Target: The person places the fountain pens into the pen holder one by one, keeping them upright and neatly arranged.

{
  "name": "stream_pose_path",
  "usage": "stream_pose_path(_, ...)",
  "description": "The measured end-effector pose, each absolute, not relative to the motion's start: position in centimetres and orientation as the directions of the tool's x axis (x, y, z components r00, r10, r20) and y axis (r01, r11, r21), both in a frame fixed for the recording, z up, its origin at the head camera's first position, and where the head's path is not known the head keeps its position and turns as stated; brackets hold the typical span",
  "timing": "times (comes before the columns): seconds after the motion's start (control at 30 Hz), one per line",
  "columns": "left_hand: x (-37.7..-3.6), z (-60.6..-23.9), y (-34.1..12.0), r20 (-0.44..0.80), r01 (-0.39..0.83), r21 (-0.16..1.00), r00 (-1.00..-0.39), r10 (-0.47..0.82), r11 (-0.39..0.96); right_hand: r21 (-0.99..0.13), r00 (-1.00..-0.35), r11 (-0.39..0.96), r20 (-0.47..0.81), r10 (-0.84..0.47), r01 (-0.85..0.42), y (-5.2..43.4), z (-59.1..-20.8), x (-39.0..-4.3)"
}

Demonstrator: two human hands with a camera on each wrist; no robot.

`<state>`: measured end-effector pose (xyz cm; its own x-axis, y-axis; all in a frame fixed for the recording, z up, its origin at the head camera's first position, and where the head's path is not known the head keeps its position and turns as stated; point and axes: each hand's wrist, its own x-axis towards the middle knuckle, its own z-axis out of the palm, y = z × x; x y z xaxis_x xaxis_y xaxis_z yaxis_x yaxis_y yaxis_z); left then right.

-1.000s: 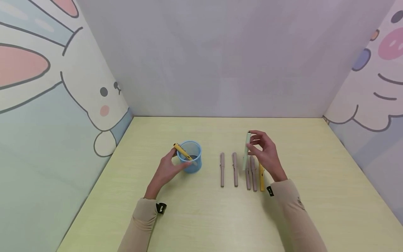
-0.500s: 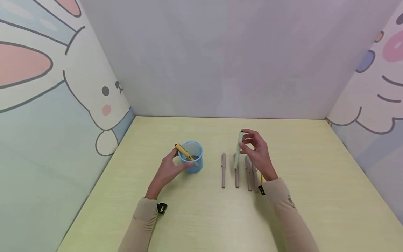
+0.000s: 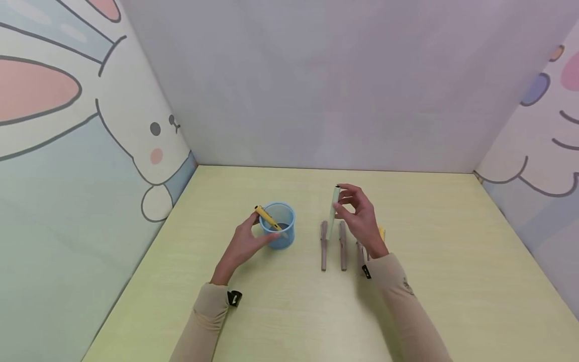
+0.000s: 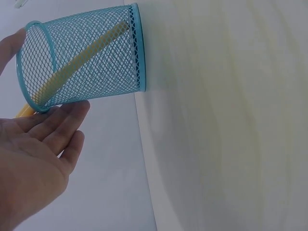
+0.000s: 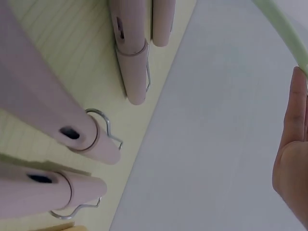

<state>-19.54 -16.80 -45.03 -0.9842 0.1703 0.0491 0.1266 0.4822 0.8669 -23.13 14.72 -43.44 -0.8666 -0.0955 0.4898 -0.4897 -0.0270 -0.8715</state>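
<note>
A blue mesh pen holder [image 3: 279, 239] stands upright on the table with a yellow pen [image 3: 268, 217] leaning inside it, its end above the rim. My left hand [image 3: 244, 246] holds the pen holder near the rim, thumb on one side and fingers on the other. In the left wrist view the yellow pen [image 4: 86, 55] shows through the mesh. My right hand [image 3: 359, 216] pinches a pale green pen [image 3: 333, 211] near its upper part, tilted almost upright over the row of pens. In the right wrist view the green pen [image 5: 284, 31] rises at the top right.
Several dusty-pink pens lie side by side, among them a left one [image 3: 323, 246] and its neighbour [image 3: 343, 246]; others are partly under my right wrist. Another yellow pen [image 3: 382, 233] peeks out beyond that wrist. A pale back wall [image 3: 316, 100] borders the wooden table [image 3: 280, 322].
My right hand has moved left with the green pen, from above the right-hand pens toward the leftmost ones. My left hand keeps its hold on the pen holder.
</note>
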Motion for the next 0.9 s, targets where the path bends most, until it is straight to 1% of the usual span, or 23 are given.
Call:
stream_pose_path(0.27,-19.6,-45.1,-16.8,0.048,0.128,0.867,-0.983,0.175,0.482,-0.867,-0.861,-0.066,0.499,-0.098,-0.494,13.5,-43.4,-23.5)
stream_pose_path(0.57,-19.7,-45.2,-16.7,0.023,0.106,0.852,-0.986,0.166,0.513,-0.836,-0.825,-0.088,0.549,-0.134,-0.542,12.2,-43.3,-23.8)
stream_pose_path(0.9,-19.5,-45.2,-16.8,0.027,0.112,0.856,-0.985,0.173,0.505,-0.833,-0.822,-0.120,0.553,-0.136,-0.541,11.3,-43.2,-23.8)
